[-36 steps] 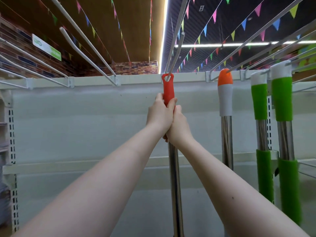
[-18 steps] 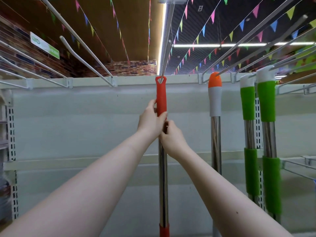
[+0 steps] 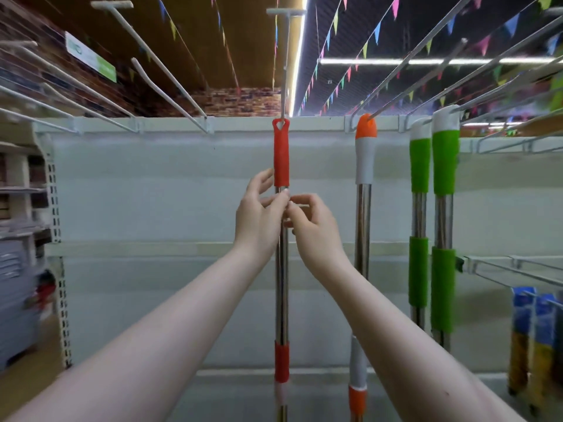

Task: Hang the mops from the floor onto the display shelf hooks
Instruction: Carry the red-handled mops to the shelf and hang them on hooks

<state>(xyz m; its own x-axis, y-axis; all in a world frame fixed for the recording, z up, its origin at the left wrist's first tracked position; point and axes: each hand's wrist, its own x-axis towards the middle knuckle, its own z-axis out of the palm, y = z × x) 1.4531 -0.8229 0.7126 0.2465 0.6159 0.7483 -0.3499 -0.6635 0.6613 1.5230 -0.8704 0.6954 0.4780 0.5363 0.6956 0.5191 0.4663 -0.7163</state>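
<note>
A mop with a red grip (image 3: 281, 153) and a steel pole hangs straight down, its top loop on a white hook (image 3: 285, 71) of the display shelf (image 3: 243, 124). My left hand (image 3: 259, 217) is just left of the pole below the red grip, fingers loosely spread, thumb tip against the steel. My right hand (image 3: 316, 233) is just right of the pole, fingers loosely curled, their tips at the steel. Neither hand wraps the pole. To the right hang an orange-and-white mop (image 3: 365, 153) and two green-gripped mops (image 3: 420, 166). The mop heads are out of view.
Several bare white hooks (image 3: 158, 65) jut toward me at the upper left. A wire shelf (image 3: 518, 269) sticks out at the right, with blue-and-yellow packs (image 3: 530, 339) hanging below it. Grey stacked goods (image 3: 15, 284) sit at the far left.
Both hands have slid down from the red grip to the steel pole and loosened their hold. The mop's loop now sits on the hook and the pole hangs straight.
</note>
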